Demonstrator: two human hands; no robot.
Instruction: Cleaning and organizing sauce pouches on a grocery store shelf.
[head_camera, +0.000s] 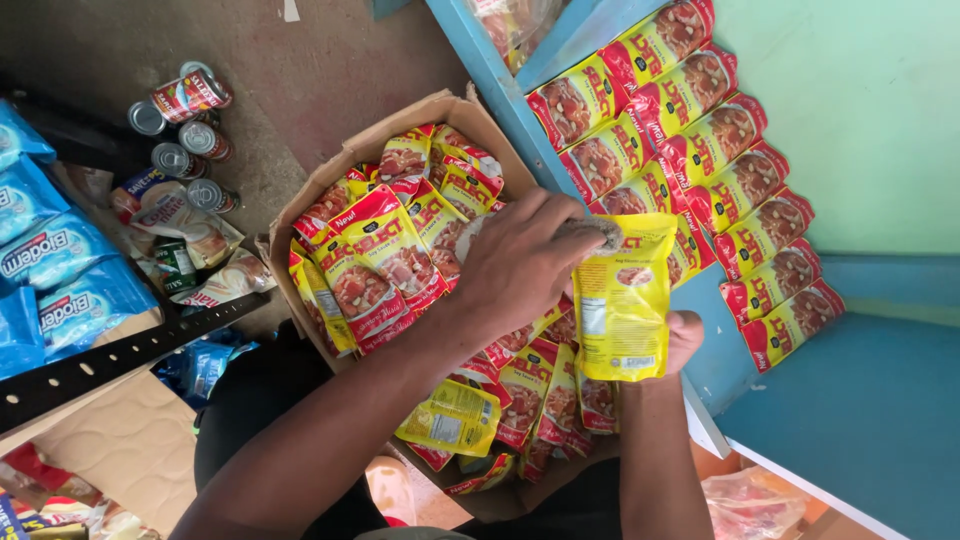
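Both my hands hold one yellow pouch (622, 300), its back side toward me. My left hand (520, 260) pinches the pouch's top edge, and my right hand (682, 340) supports its lower right corner from behind. Below them stands an open cardboard box (350, 160) filled with several red and yellow pouches (385, 260). On the blue shelf (860, 410) to the right, more of the same pouches (700, 150) lie in two overlapping rows.
Several tin cans (185, 130) stand on the floor at upper left. Blue packets (55, 270) lie at the left edge beside a black perforated metal strip (110, 355). Flat cardboard (120, 450) lies at lower left. A green wall (860, 110) backs the shelf.
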